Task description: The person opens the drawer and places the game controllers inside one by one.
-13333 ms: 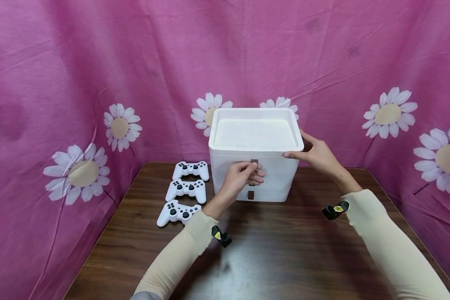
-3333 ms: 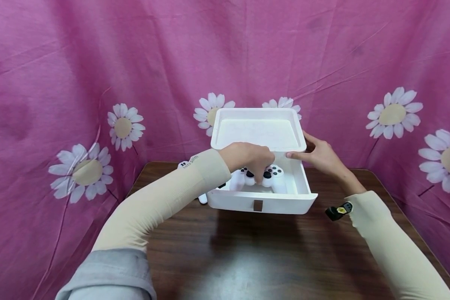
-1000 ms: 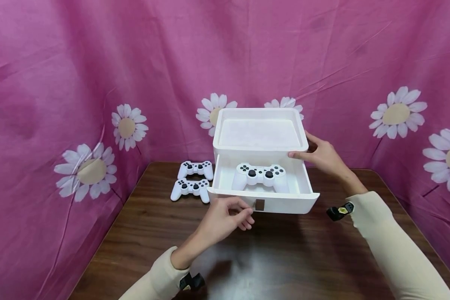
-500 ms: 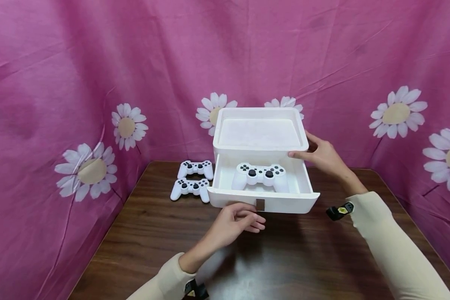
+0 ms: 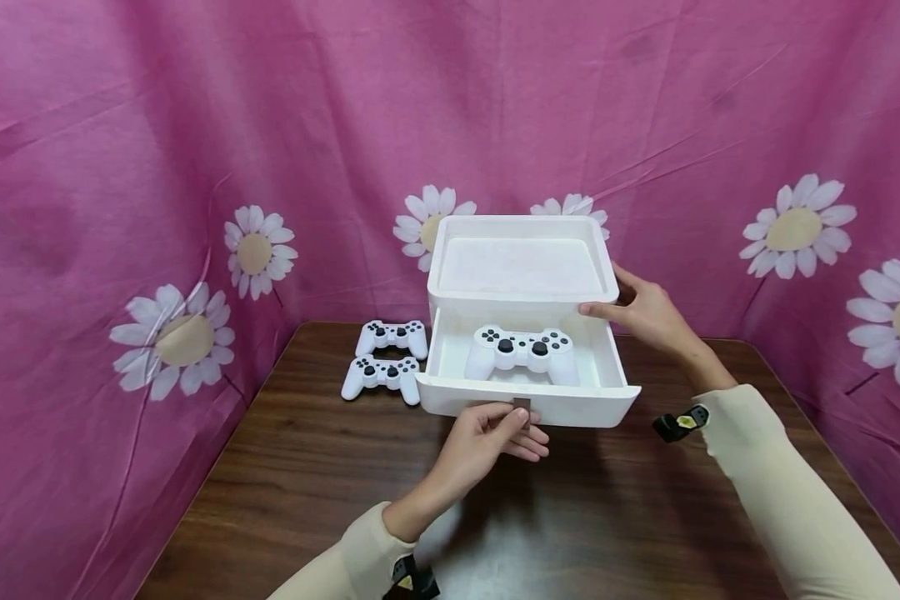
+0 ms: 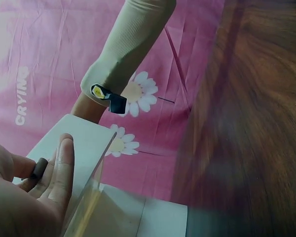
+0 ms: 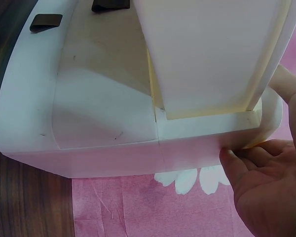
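A white drawer cabinet (image 5: 521, 267) stands at the back of the table, with its top drawer (image 5: 581, 407) pulled out. Inside that drawer lies a white game controller (image 5: 522, 352) with black thumbsticks. My left hand (image 5: 483, 446) pinches the brown pull tab (image 6: 40, 168) on the drawer front between thumb and finger, the other fingers extended below. At the cabinet's upper right corner my right hand (image 5: 641, 315) grips the edge, thumb at the front and fingers round the side. In the right wrist view the lower pull tabs (image 7: 46, 21) show on the cabinet front.
Two more white controllers, a rear one (image 5: 392, 337) and a front one (image 5: 381, 377), lie left of the cabinet on the brown wooden table (image 5: 292, 467). A pink curtain (image 5: 345, 125) with daisies hangs behind and at both sides.
Earlier the drawer was closed and three controllers lay on the table; one is now in the drawer. Over the last second my left hand moved right onto the pull tab. My right hand stayed put.
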`<state>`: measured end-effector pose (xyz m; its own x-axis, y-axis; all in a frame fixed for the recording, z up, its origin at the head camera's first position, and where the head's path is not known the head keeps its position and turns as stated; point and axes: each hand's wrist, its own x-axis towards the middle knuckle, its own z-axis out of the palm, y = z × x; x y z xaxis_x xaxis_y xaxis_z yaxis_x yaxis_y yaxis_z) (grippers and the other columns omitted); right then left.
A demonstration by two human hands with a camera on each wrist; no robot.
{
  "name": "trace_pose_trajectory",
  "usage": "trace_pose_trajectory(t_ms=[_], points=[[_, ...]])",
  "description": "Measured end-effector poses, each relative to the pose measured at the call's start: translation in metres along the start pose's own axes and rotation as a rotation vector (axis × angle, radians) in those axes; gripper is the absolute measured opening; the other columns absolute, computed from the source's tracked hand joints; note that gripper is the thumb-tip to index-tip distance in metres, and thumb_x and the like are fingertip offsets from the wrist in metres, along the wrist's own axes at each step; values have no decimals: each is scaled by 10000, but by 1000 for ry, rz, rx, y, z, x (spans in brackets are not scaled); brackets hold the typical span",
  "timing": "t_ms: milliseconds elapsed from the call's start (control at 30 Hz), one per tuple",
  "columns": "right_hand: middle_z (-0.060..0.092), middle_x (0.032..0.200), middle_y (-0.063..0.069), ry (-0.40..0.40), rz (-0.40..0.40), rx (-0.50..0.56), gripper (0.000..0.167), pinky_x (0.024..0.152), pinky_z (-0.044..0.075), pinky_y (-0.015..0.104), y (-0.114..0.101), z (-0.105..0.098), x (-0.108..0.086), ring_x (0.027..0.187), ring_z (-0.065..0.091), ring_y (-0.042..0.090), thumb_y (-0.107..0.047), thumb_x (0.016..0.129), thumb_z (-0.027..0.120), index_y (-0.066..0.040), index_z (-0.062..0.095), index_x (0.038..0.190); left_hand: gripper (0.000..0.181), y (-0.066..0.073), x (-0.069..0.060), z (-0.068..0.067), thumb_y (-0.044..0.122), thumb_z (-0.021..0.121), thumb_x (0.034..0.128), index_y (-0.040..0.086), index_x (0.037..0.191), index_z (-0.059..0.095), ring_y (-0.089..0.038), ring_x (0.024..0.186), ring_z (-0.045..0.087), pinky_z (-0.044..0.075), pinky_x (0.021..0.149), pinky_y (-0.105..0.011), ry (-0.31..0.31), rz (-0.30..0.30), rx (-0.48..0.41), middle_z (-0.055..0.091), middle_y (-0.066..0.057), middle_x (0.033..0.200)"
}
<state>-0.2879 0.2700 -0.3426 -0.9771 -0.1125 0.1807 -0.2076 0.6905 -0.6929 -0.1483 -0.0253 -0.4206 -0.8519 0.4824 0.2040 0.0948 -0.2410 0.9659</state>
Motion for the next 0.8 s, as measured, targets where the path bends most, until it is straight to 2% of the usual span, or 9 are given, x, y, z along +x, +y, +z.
trace_pose_trajectory(t_ms=[300, 533, 800], points=[[671, 1438, 202, -47, -14, 11, 947, 817, 484, 80, 0, -5, 2, 1238, 645, 269, -497, 939, 798, -222, 294, 1692, 359, -2, 2, -1, 99, 512, 1124, -226, 1188, 652, -661, 981, 683, 675, 823, -419, 11, 47, 14, 692, -461, 1068], [677, 1430, 207, -45, -18, 22, 955, 811, 483, 69, -2, -6, 2, 1262, 654, 287, -481, 931, 814, -199, 306, 1689, 351, 0, 4, -1, 94, 514, 1123, -220, 1181, 660, -649, 972, 692, 676, 819, -422, 8, 62, 24, 702, -448, 1066], [678, 1417, 231, -68, -22, -4, 943, 810, 481, 74, -6, -10, 0, 1262, 664, 319, -501, 947, 790, -160, 313, 1686, 325, 3, 16, -2, 80, 526, 1114, -202, 1182, 673, -641, 965, 697, 677, 817, -419, 23, 89, 28, 709, -441, 1054]])
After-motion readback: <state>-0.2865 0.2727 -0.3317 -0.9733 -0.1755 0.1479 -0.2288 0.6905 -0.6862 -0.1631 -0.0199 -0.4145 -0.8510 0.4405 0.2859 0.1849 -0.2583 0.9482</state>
